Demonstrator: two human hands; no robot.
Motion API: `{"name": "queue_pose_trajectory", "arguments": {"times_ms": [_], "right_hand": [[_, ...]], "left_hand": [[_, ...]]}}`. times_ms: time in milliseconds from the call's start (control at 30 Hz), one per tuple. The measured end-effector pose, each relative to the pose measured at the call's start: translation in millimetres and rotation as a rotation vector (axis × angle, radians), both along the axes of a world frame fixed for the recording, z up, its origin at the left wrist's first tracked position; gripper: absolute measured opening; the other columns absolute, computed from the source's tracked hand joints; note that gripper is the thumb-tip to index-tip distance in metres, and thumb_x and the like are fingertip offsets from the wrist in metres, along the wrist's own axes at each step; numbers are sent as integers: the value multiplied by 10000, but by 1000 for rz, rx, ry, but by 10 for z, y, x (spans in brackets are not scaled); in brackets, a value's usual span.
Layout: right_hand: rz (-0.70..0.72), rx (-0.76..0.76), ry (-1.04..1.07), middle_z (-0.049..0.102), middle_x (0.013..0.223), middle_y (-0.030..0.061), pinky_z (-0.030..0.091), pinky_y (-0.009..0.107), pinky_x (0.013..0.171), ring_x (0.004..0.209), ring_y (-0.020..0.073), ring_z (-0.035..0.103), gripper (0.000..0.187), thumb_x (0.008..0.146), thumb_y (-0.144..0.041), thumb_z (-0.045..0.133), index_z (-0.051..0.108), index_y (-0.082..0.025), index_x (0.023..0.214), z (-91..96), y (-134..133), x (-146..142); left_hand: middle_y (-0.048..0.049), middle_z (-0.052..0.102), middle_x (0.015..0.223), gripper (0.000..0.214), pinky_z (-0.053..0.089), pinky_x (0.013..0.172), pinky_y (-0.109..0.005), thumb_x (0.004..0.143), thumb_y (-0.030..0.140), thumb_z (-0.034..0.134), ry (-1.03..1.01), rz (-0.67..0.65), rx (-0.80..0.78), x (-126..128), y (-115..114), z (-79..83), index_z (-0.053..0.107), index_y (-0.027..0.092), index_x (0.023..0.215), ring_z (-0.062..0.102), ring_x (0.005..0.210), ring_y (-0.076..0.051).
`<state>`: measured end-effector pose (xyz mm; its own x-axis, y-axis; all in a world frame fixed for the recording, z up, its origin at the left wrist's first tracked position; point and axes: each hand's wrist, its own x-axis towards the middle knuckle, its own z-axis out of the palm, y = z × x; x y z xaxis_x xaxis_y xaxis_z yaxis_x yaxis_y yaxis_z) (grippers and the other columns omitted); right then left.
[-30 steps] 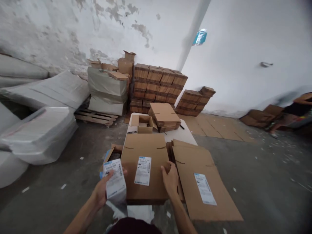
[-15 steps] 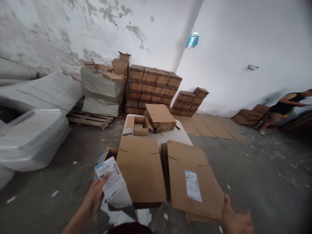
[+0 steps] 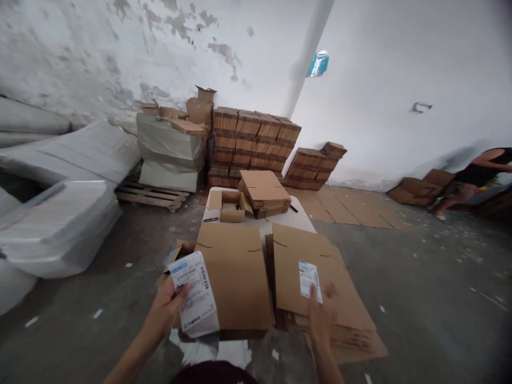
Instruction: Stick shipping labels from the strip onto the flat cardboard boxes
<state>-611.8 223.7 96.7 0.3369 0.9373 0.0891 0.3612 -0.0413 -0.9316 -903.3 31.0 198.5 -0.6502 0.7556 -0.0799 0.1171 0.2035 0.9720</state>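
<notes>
My left hand (image 3: 168, 306) pinches a strip of printed shipping labels (image 3: 194, 288), its thumb lying across the front. The lower end of the strip hangs toward my lap. My right hand (image 3: 321, 320) is at the lower edge of a shipping label (image 3: 308, 274) on the top sheet of the right stack of flattened cardboard boxes (image 3: 292, 245). Its fingers look spread, slightly blurred, with nothing seen in them. Beside it lies another stack of flattened boxes (image 3: 236, 277), with no label on its top.
On the white table (image 3: 272, 226) stand an open carton (image 3: 232, 216) and a further pile of flat boxes (image 3: 266, 192). Bundled cardboard (image 3: 256, 138) is piled by the wall. Plastic-wrapped bundles (image 3: 60, 224) and a pallet (image 3: 154, 196) are left; a person (image 3: 476, 170) is far right.
My right hand has moved left from the side edge of the right stack to the label. That labelled top sheet has shifted up and left, showing more sheets beneath. My left hand keeps the labels.
</notes>
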Motion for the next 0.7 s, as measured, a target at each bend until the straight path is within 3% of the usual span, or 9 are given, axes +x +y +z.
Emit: {"name": "queue_pose_trajectory", "arguments": {"times_ms": [133, 200, 267, 333, 433, 533, 600, 700], "right_hand": [[952, 163, 119, 678, 971, 80, 487, 359, 822, 892, 218, 628, 427, 748, -348, 635, 592, -197, 1145, 654, -597, -885], [1180, 255, 47, 673, 961, 52, 472, 329, 824, 912, 199, 613, 307, 741, -182, 630, 631, -214, 1047, 852, -820, -1170], [1197, 323, -15, 670, 935, 44, 459, 311, 809, 914, 187, 600, 273, 760, -63, 542, 646, -207, 966, 904, -959, -1305], [1205, 382, -30, 668, 954, 47, 449, 310, 811, 925, 184, 591, 331, 761, -19, 508, 632, -205, 1005, 854, -1056, -1345], [1299, 481, -44, 654, 934, 42, 430, 331, 832, 931, 195, 573, 274, 763, -59, 566, 637, -223, 971, 791, -1145, -1338], [1295, 454, 48, 608, 866, 35, 430, 310, 789, 878, 181, 556, 102, 815, -148, 541, 616, -217, 804, 867, -1026, -1318], [1178, 335, 134, 592, 843, 32, 442, 279, 744, 823, 161, 556, 140, 879, -230, 454, 583, -211, 830, 915, -791, -1338], [939, 138, 23, 598, 830, 45, 456, 288, 720, 779, 172, 565, 218, 894, -322, 397, 566, -186, 916, 795, -408, -1463]], "left_hand": [[-116, 702, 1143, 391, 334, 1071, -475, 720, 449, 651, 56, -222, -25, 181, -38, -77, 711, 183, 1000, 547, 1183, -341], [-99, 686, 1186, 368, 281, 1107, -457, 698, 427, 685, 21, -277, -23, 231, -82, -72, 722, 207, 990, 498, 1244, -331], [-90, 692, 1179, 403, 336, 1076, -452, 702, 444, 679, -191, -289, -21, 244, -135, -29, 706, 217, 1034, 518, 1231, -320], [-109, 716, 1117, 448, 430, 994, -453, 751, 482, 608, -536, -243, -16, 226, -169, 16, 682, 186, 1080, 582, 1158, -317], [-159, 744, 957, 423, 535, 830, -426, 829, 390, 520, -913, -55, 5, 117, -161, -7, 650, 95, 1103, 681, 973, -312], [-89, 737, 720, 294, 566, 644, -323, 850, 187, 495, -826, 320, 53, -136, -188, -146, 617, 85, 1097, 718, 696, -235], [5, 686, 583, 267, 539, 556, -242, 872, 108, 442, -677, 569, 78, -343, -268, -242, 585, 131, 1096, 684, 556, -169], [44, 675, 566, 214, 531, 565, -206, 903, 119, 415, -600, 627, 91, -532, -383, -326, 576, 182, 1029, 683, 551, -140]]}}
